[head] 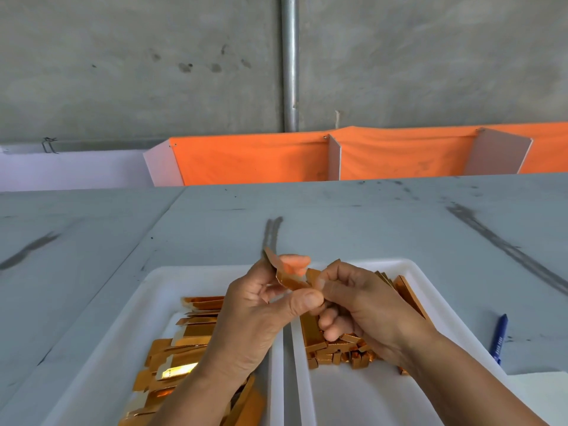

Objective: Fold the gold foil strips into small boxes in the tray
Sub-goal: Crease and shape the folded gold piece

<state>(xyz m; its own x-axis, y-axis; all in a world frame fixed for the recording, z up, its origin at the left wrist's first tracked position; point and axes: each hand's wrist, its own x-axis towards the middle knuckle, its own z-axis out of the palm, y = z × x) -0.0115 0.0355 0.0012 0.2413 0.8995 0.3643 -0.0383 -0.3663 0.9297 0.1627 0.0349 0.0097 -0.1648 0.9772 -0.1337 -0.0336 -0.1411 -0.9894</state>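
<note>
Gold foil strip (284, 272) sat pinched between my left hand (255, 312) and right hand (365, 305), both hands curled round it, over the white trays (368, 395).

Strip pile (196, 331) partly hidden (also cropped)

Two hands in shot, both bare. The left hand (246, 327) shows a broad back with fine creases over the knuckles, and its thumbnail (311, 298) is cut short and plain. The right hand (362, 305) is much the same, with lined knuckles and short, plain nails. The left forearm (196, 395) and the right forearm (461, 373) are bare down to the picture's bottom edge.
</note>
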